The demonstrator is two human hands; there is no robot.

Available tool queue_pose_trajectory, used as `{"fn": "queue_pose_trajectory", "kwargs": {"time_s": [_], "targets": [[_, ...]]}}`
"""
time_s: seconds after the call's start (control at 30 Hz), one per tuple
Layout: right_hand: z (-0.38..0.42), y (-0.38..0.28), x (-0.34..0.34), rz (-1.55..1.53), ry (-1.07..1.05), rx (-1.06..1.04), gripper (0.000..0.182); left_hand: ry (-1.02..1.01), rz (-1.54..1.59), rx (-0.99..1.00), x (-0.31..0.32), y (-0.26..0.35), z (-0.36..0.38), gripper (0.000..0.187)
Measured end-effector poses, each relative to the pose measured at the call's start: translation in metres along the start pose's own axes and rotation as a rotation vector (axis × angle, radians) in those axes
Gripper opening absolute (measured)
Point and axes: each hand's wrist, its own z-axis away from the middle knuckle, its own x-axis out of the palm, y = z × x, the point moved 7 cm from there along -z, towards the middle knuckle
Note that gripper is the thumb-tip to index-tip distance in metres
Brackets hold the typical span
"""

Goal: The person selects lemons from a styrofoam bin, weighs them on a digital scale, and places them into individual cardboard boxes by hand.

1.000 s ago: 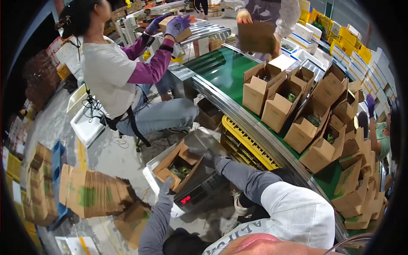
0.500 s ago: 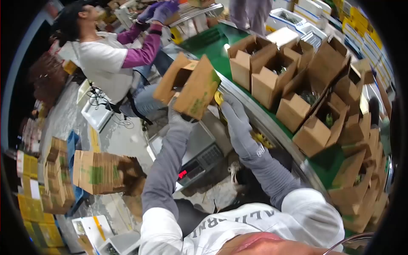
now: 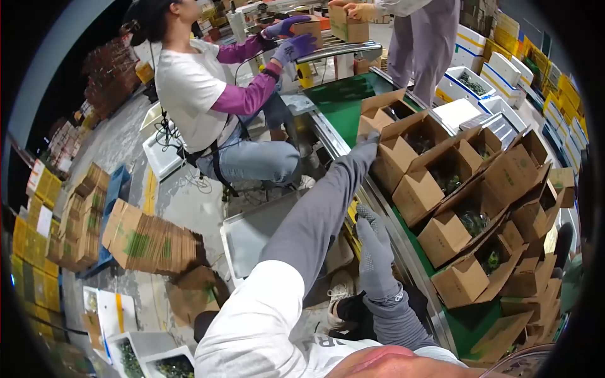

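My left hand [image 3: 368,146], in a grey glove, reaches across to an open cardboard box [image 3: 380,116] at the far end of the row on the green conveyor belt [image 3: 343,94]. Its fingers are partly hidden against the box's near side. Low beside the conveyor's metal edge is my right hand [image 3: 375,255], also grey-gloved, fingers stretched out and holding nothing I can see. Something yellow shows behind its fingertips. Below my left arm lies a scale's pale platform [image 3: 255,236]; the arm hides the rest of the scale.
Several open boxes [image 3: 444,179] with dark green contents fill the belt at right. A stack of flattened cartons [image 3: 148,239] lies at left. A co-worker in purple gloves [image 3: 189,82] sits ahead, near another person's legs [image 3: 425,50]. White foam boxes [image 3: 466,85] stand at the back.
My left hand has carried the cardboard box from above the scale to the far end of the row on the belt. My right hand has drawn back toward me. The view has shifted.
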Motion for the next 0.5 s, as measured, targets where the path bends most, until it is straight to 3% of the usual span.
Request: {"fn": "queue_pose_trajectory", "kwargs": {"time_s": [0.03, 0.07, 0.13, 0.2, 0.27, 0.3, 0.37, 0.4, 0.43, 0.47, 0.5], "targets": [[-0.001, 0.003, 0.001, -0.02, 0.006, 0.027, 0.038, -0.089, -0.174, -0.05, -0.007, 0.019, 0.039, 0.071], [-0.001, 0.006, 0.004, -0.039, 0.01, 0.056, 0.038, -0.23, -0.271, 0.029, -0.011, 0.022, 0.06, 0.067], [0.004, 0.01, 0.011, -0.025, -0.023, 0.113, 0.037, -0.302, -0.061, 0.162, -0.025, 0.008, 0.101, 0.069], [0.007, 0.016, 0.019, -0.002, -0.066, 0.146, 0.037, -0.374, 0.208, 0.272, -0.047, -0.033, 0.14, 0.059], [0.014, 0.022, 0.033, 0.155, -0.19, 0.156, 0.033, -0.44, -0.052, 0.243, -0.101, -0.071, 0.201, 0.051], [0.017, 0.026, 0.042, 0.234, -0.275, 0.15, 0.033, -0.563, -0.091, 0.364, -0.125, -0.116, 0.227, 0.05], [0.024, 0.055, 0.057, 0.277, -0.39, 0.215, 0.034, -0.629, -0.233, 0.273, -0.189, -0.163, 0.286, 0.049], [0.029, 0.076, 0.068, 0.294, -0.448, 0.243, 0.035, -0.581, -0.143, -0.143, -0.223, -0.188, 0.317, 0.047], [0.037, 0.098, 0.084, 0.311, -0.508, 0.272, 0.035, -0.33, 0.018, -0.537, -0.257, -0.215, 0.347, 0.047], [0.047, 0.121, 0.1, 0.335, -0.575, 0.317, 0.036, -0.201, -0.055, -0.531, -0.288, -0.277, 0.361, 0.047], [0.054, 0.147, 0.119, 0.413, -0.684, 0.406, 0.037, -0.011, 0.042, -0.552, -0.319, -0.316, 0.381, 0.036]]}}
